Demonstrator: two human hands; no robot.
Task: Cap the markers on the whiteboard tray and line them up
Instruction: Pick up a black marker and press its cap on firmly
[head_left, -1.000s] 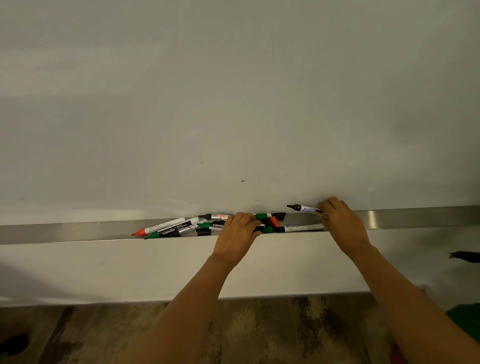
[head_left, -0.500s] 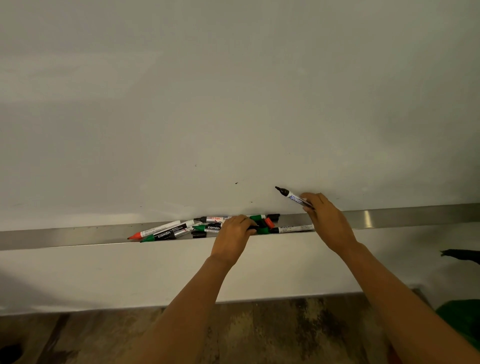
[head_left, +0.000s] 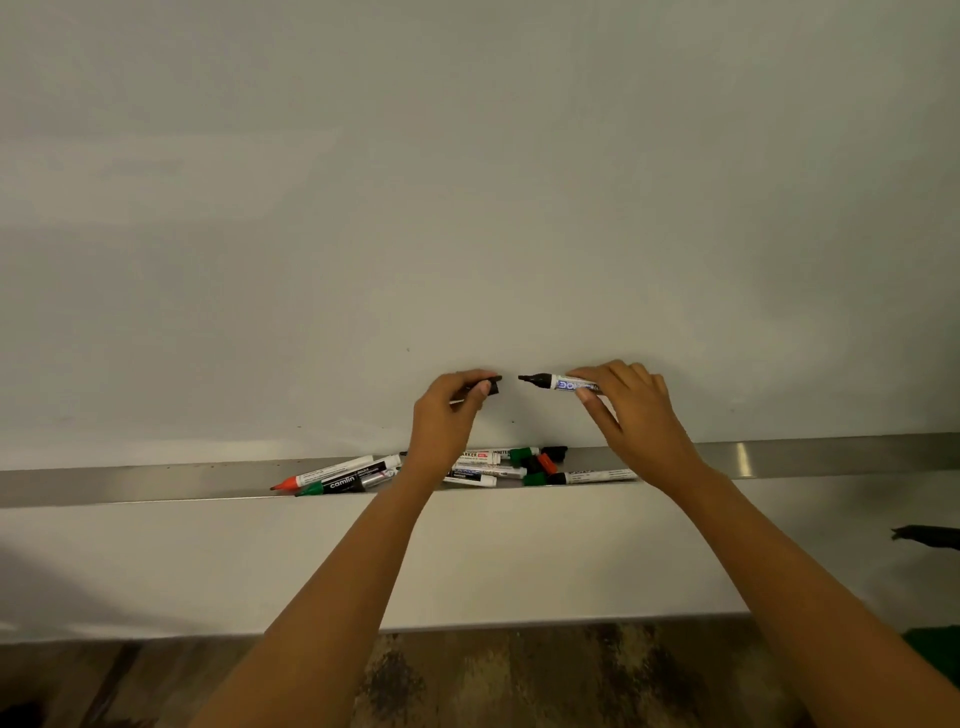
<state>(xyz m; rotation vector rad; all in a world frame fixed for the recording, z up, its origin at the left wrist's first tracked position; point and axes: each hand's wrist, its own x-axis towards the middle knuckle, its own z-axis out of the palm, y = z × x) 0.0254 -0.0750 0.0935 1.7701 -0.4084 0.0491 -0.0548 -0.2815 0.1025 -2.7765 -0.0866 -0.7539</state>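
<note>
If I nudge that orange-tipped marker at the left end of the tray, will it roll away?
Probably it rolls a little: the orange-tipped marker has a round, smooth barrel. It likely stops fast, since the tray is a narrow channel and the camlin marker lies against it. It looks stiff and light, so a gentle push should do.
</note>
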